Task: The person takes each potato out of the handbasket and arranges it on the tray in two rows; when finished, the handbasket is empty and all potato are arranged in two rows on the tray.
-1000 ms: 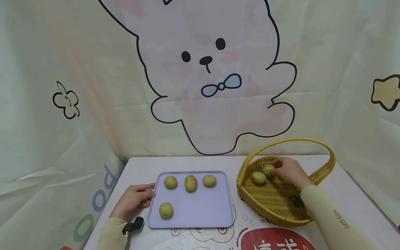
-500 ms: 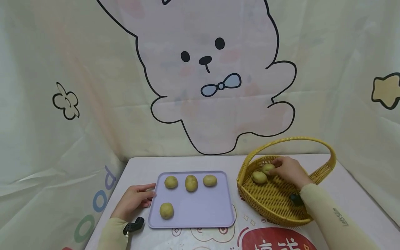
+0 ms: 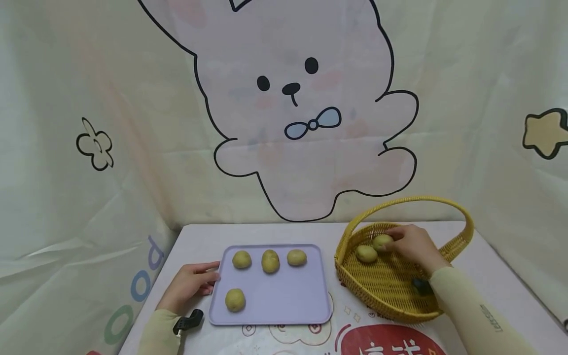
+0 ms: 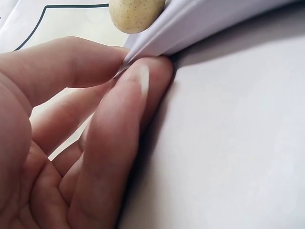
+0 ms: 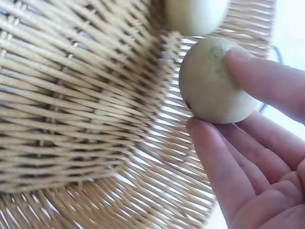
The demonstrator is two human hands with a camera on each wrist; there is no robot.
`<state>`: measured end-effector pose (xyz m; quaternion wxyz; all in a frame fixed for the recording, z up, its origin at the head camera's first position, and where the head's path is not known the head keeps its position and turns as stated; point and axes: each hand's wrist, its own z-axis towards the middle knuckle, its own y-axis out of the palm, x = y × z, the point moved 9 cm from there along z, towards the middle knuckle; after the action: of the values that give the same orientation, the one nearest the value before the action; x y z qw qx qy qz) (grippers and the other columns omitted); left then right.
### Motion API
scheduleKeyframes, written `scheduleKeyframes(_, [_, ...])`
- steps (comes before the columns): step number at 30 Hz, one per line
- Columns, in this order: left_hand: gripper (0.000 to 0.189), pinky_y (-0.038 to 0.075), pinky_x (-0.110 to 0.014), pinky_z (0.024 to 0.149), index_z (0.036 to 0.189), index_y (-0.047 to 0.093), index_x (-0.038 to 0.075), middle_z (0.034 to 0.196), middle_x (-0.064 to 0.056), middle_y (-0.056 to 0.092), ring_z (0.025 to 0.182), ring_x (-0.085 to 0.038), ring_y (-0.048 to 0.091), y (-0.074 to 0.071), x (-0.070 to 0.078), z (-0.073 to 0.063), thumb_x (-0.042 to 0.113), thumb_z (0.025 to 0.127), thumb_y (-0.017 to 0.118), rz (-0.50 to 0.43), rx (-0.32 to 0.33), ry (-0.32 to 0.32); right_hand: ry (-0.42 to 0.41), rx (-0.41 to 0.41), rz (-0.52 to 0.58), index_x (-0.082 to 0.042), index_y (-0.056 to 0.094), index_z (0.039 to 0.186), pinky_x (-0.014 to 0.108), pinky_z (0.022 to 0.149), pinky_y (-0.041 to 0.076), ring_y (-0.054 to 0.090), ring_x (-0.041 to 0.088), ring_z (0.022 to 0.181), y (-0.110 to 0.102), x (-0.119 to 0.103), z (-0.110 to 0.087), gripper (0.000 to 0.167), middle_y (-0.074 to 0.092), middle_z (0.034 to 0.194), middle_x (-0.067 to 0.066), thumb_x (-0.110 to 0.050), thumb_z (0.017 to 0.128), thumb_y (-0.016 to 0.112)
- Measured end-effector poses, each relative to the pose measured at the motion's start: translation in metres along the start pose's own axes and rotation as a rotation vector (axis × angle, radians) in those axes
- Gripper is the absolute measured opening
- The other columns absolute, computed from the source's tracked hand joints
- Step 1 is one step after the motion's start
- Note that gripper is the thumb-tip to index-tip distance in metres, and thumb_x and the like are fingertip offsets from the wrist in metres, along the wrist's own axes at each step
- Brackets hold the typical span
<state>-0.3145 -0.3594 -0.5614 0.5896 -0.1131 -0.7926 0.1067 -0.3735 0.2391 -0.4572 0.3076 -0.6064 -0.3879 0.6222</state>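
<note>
A pale purple tray (image 3: 284, 305) lies on the table with several potatoes on it: a row of three along the far side, and one potato (image 3: 235, 300) at the near left. My left hand (image 3: 188, 286) pinches the tray's left rim between thumb and fingers, as the left wrist view shows. Inside the yellow wicker basket (image 3: 377, 283), my right hand (image 3: 413, 246) holds a potato (image 5: 217, 83) between thumb and fingertips. Another potato (image 3: 367, 254) sits right beside it in the basket. The palm of the right hand is hidden in the head view.
The basket's tall handle (image 3: 412, 199) arches over its far side. A black wrist strap (image 3: 188, 322) is on the left wrist, and a dark object (image 3: 421, 286) shows by the right sleeve. A printed cloth wall (image 3: 284, 192) rises behind the table (image 3: 199, 234).
The potato in my right hand has shifted very slightly to the right relative to its neighbour. My left hand and the tray stay as they were; the head view drifts slightly.
</note>
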Motion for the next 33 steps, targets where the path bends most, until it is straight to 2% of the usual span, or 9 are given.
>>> scheduleKeyframes(6, [0.056,0.057,-0.02,0.059,0.145,0.067,0.001,0.073,0.003,0.066,0.06,-0.005,0.061,0.0,0.0,0.002,0.015,0.093,0.082,0.012,-0.008,0.0,-0.001,0.037,0.044,-0.005,0.071,0.141,0.067,0.099,0.053,0.067,0.048,0.125,-0.018,-0.018,-0.034,0.063,0.077,0.128,0.02,-0.045,0.093,0.084])
scheduleKeyframes(10, [0.056,0.057,-0.02,0.06,0.145,0.067,0.001,0.074,0.003,0.067,0.061,-0.004,0.062,0.001,0.002,0.003,0.016,0.093,0.082,0.005,-0.019,-0.002,0.033,0.032,0.128,-0.009,0.068,0.144,0.065,0.099,0.055,0.069,0.044,0.127,-0.018,-0.028,-0.063,0.067,0.077,0.13,0.017,-0.051,0.094,0.082])
scheduleKeyframes(14, [0.054,0.056,-0.019,0.059,0.144,0.068,0.003,0.073,0.002,0.066,0.06,-0.005,0.061,0.001,0.002,0.003,0.015,0.094,0.082,0.006,-0.006,-0.004,0.067,0.041,0.239,-0.011,0.069,0.144,0.04,0.092,0.063,0.073,0.033,0.124,-0.009,-0.041,-0.089,0.067,0.075,0.135,0.016,-0.05,0.092,0.085])
scheduleKeyframes(18, [0.054,0.056,-0.019,0.058,0.145,0.068,0.003,0.073,0.003,0.066,0.06,-0.005,0.061,0.0,0.001,0.002,0.015,0.094,0.082,0.016,-0.001,0.004,0.103,0.026,0.374,-0.014,0.07,0.144,0.019,0.083,0.06,0.077,0.02,0.119,0.009,-0.054,-0.105,0.067,0.076,0.135,0.012,-0.047,0.089,0.089])
scheduleKeyframes(20, [0.054,0.056,-0.019,0.059,0.145,0.068,0.003,0.074,0.002,0.066,0.06,-0.005,0.061,-0.001,0.0,0.001,0.016,0.094,0.082,0.016,0.004,0.0,0.121,0.0,0.44,-0.014,0.07,0.144,0.018,0.085,0.061,0.077,0.015,0.118,0.022,-0.061,-0.109,0.068,0.076,0.135,0.01,-0.045,0.087,0.09])
scheduleKeyframes(22, [0.054,0.056,-0.019,0.058,0.144,0.069,0.003,0.074,0.002,0.067,0.06,-0.005,0.061,-0.002,0.0,0.0,0.016,0.094,0.083,0.011,0.012,-0.006,0.128,-0.021,0.493,-0.013,0.071,0.143,0.02,0.087,0.063,0.076,0.019,0.12,0.033,-0.071,-0.112,0.067,0.076,0.135,0.01,-0.043,0.086,0.091])
scheduleKeyframes(25, [0.054,0.056,-0.019,0.058,0.144,0.068,0.004,0.074,0.001,0.067,0.06,-0.006,0.06,-0.001,0.0,-0.001,0.016,0.094,0.082,0.004,0.01,-0.006,0.127,-0.052,0.604,-0.011,0.073,0.14,0.025,0.089,0.065,0.077,0.016,0.117,0.05,-0.089,-0.113,0.062,0.076,0.135,0.011,-0.033,0.086,0.093])
scheduleKeyframes(28, [0.053,0.056,-0.02,0.058,0.144,0.069,0.004,0.075,0.001,0.068,0.06,-0.006,0.061,0.0,0.0,-0.002,0.016,0.094,0.082,-0.001,0.007,-0.009,0.087,-0.076,0.691,-0.01,0.074,0.137,0.026,0.09,0.065,0.078,0.016,0.115,0.067,-0.111,-0.111,0.057,0.076,0.134,0.013,-0.025,0.085,0.094])
scheduleKeyframes(33, [0.051,0.056,-0.019,0.059,0.144,0.069,0.004,0.075,0.0,0.067,0.061,-0.006,0.061,-0.002,0.004,-0.003,0.015,0.095,0.081,0.005,0.006,0.004,-0.051,-0.168,0.779,0.0,0.071,0.138,0.026,0.094,0.064,0.077,0.025,0.119,0.101,-0.154,-0.097,0.06,0.073,0.137,0.021,-0.018,0.086,0.093])
